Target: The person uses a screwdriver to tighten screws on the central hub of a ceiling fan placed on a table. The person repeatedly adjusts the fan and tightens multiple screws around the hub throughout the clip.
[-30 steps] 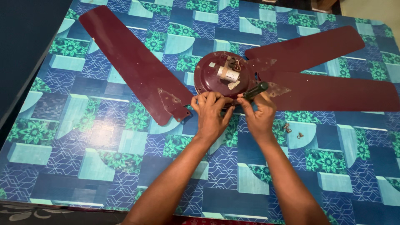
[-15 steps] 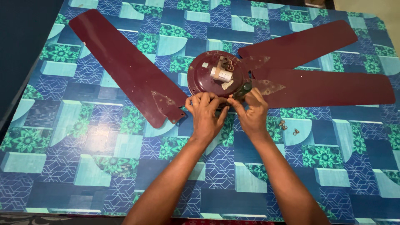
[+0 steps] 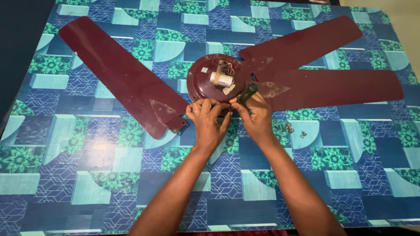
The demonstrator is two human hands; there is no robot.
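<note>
Two bare hands meet at the near rim of a maroon ceiling fan motor on a patterned table; the left hand, shifted rimward, pinches the edge; the right hand grips a dark screwdriver; loose screws lie nearby.

A home or small repair spot is suggested by a table covered in blue-green patterned oilcloth, on which a maroon ceiling fan is laid.

Table w/ blue-green patterned cover; pale floor.
</note>
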